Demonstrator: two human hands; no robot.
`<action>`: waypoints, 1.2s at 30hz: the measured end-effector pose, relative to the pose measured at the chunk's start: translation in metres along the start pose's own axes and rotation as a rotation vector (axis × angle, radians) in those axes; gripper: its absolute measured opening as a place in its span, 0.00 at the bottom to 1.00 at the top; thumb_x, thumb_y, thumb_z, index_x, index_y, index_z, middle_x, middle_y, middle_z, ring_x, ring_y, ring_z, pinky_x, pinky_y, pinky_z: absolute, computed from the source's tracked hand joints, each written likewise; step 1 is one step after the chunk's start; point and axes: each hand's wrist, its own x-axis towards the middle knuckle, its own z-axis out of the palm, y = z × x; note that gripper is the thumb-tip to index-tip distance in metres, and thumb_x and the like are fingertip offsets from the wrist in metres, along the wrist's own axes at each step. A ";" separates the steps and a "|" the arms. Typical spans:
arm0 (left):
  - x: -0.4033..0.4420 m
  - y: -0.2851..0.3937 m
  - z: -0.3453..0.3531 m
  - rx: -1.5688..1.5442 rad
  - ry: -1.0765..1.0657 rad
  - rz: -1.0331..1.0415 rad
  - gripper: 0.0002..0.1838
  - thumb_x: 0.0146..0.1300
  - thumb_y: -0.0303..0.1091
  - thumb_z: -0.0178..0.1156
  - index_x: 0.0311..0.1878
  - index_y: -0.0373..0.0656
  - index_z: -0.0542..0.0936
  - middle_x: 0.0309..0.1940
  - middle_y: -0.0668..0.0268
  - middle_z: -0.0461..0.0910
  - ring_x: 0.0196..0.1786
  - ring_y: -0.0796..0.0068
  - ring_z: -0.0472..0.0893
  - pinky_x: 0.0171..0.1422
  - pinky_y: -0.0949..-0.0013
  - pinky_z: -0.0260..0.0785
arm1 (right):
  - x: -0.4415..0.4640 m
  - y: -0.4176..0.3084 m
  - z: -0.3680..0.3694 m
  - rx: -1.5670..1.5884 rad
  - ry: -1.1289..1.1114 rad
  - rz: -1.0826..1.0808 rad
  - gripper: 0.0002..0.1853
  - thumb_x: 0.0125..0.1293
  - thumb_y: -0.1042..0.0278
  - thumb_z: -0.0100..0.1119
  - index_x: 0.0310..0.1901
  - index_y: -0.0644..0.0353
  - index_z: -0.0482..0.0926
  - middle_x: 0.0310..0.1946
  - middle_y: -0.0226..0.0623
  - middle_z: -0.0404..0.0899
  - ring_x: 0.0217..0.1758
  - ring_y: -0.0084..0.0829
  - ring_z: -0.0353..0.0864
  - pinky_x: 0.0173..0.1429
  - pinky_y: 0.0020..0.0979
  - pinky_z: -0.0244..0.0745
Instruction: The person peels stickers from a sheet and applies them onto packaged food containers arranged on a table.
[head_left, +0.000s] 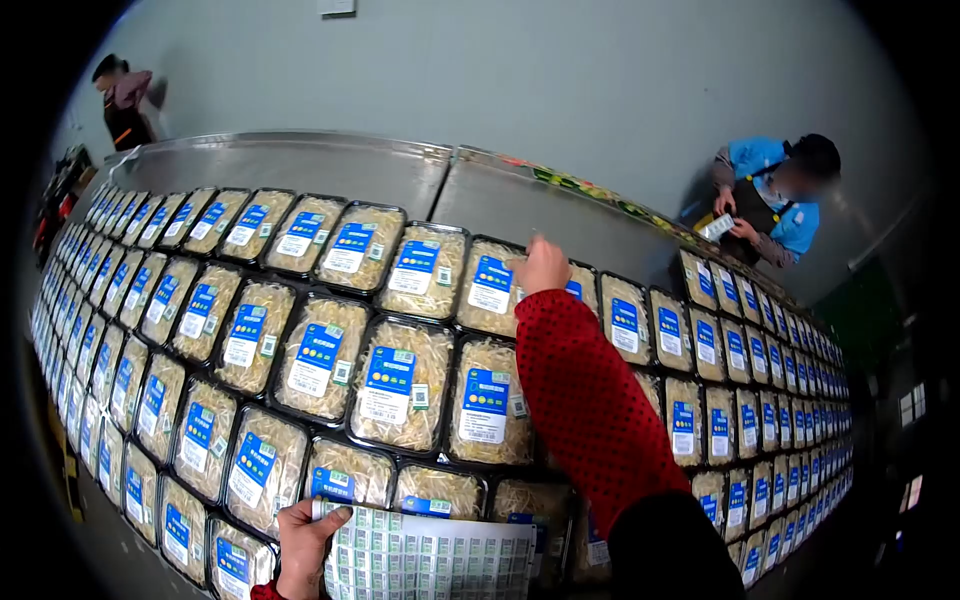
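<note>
The left grip (303,540) is holding the sticker sheet (430,555) over near-row trays (437,485), the right grip (545,266) is hiding whether it is gripping anything beside a back-row bean-sprout tray (490,287), and the spanning red sleeve (600,400), if dipping, is risking nudged trays.

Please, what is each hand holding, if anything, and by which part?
The left hand holds a sheet of small labels near its upper left corner. Whether the right hand holds anything is too small to tell.
</note>
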 end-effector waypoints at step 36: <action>-0.049 0.079 0.125 0.152 -0.319 0.001 0.07 0.54 0.18 0.63 0.36 0.38 0.82 0.32 0.69 0.81 0.35 0.80 0.76 0.42 0.74 0.67 | 0.032 0.243 -0.078 0.501 -0.555 0.162 0.27 0.41 0.85 0.66 0.48 0.67 0.72 0.42 0.40 0.76 0.43 0.31 0.78 0.46 0.31 0.76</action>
